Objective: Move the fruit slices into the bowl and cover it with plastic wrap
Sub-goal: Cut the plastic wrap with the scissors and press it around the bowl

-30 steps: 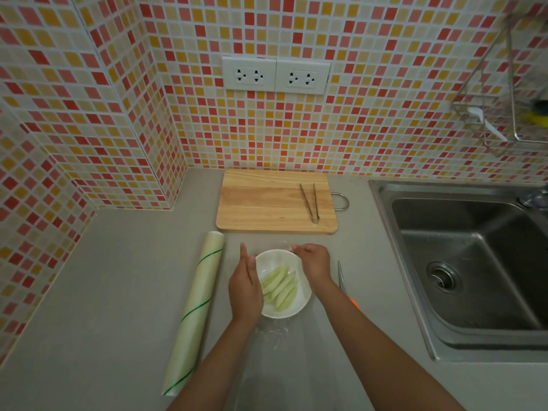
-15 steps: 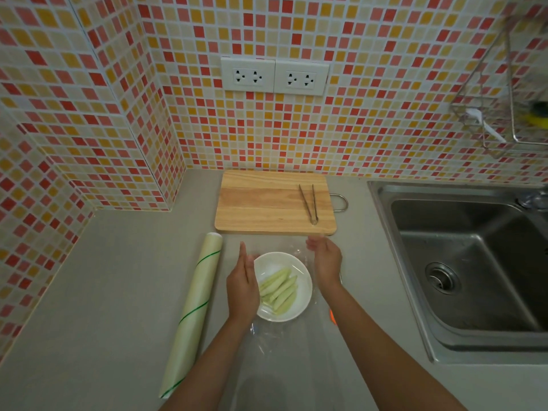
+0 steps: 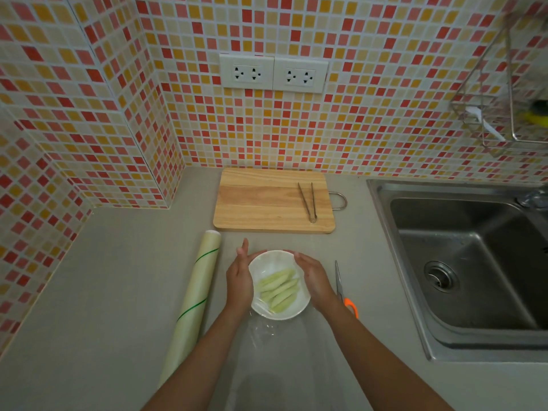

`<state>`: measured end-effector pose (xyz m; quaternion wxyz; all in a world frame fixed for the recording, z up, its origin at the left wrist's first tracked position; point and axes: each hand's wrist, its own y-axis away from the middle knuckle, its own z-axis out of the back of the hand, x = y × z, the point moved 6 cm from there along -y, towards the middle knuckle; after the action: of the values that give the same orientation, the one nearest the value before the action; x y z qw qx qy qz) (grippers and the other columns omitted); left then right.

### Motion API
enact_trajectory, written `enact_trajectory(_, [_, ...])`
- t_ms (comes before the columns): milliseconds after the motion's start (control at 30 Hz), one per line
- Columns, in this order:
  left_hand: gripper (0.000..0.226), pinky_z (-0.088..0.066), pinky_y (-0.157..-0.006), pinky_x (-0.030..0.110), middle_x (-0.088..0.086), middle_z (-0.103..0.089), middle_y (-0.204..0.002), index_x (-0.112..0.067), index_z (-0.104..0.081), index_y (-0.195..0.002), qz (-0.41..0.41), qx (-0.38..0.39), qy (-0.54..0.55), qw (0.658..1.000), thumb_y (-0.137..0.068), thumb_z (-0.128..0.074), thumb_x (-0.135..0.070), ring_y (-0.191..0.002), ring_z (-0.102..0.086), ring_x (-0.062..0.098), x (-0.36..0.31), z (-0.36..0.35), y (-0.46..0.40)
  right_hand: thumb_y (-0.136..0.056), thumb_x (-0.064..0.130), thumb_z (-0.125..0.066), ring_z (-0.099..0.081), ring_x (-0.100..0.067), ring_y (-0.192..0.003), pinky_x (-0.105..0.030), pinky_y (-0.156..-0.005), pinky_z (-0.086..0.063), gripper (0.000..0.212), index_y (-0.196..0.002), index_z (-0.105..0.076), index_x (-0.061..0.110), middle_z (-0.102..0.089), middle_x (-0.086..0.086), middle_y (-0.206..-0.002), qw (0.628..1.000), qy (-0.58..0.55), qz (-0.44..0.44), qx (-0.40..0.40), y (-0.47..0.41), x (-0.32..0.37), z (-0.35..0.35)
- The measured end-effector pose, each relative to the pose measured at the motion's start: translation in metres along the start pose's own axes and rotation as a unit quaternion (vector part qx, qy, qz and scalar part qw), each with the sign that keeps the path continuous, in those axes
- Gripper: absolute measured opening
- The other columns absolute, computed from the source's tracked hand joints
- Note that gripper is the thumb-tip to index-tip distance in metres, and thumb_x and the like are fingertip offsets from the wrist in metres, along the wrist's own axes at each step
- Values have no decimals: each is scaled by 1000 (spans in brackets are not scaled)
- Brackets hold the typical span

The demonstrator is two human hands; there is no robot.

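- White bowl (image 3: pixel 278 287) of fruit slices (image 3: pixel 278 287), lower centre of frame, sits between both hands.
- Left hand (image 3: pixel 239 278) and right hand (image 3: pixel 315 278), fingers fairly straight, press plastic wrap (image 3: pixel 267 327) against its sides.

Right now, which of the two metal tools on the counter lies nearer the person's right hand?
The scissors with orange handles, lying on the countertop just beside the right hand. The tongs rest farther off on the cutting board.

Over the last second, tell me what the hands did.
The right hand swung out past the bowl, then closed back against its right side. The left hand stayed on the left rim. Fruit slices, plastic wrap roll and tongs unmoved.
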<state>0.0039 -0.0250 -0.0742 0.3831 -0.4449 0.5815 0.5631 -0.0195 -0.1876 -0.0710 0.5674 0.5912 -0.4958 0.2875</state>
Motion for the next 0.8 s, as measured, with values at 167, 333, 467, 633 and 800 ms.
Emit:
enact_trajectory(167, [51, -42, -93, 28, 1, -69, -114, -16, -56, -132, -31, -99, -46, 994, -102, -28, -45, -108, -60, 13, -17, 19, -12, -100, 14, -41, -64, -23, -96, -34, -84, -51, 30, -108, -69, 6, -70, -12, -103, 990, 26, 50, -129, 11, -5, 7])
enact_trajectory(333, [32, -42, -76, 31, 0, -62, -82, -17, -62, -82, -42, -121, -143, 981, -102, -38, -25, -85, -57, 21, -1, 28, 1, -100, 15, -41, -64, -27, -101, -40, -92, -50, 30, -109, -69, 7, -70, -16, -108, 983, 2, 56, -175, 15, -11, 8])
enact_trajectory(467, [43, -33, -62, 32, 11, -60, -76, -8, -53, -71, -18, -106, -244, 964, -102, -34, -31, -74, -54, 26, 8, 23, 7, -100, 13, -41, -64, -31, -104, -43, -94, -50, 30, -109, -69, 7, -69, -17, -109, 983, -4, 58, -175, 15, -12, 9])
enact_trajectory(633, [64, -39, -78, 33, 11, -63, -102, -1, -62, -104, 96, -68, -251, 961, -100, -22, -51, -97, -58, 30, 19, 22, 0, -100, 13, -41, -63, -31, -105, -45, -95, -50, 29, -108, -68, 10, -70, -13, -105, 984, 6, 60, -168, 18, -12, 10])
enact_trajectory(800, [77, -43, -70, 35, 11, -67, -84, -4, -66, -85, 98, -46, -287, 952, -95, -16, -63, -81, -62, 28, 19, 22, -2, -101, 15, -40, -66, -24, -97, -37, -88, -53, 29, -102, -69, 17, -71, -7, -100, 986, 23, 65, -153, 23, -10, 13])
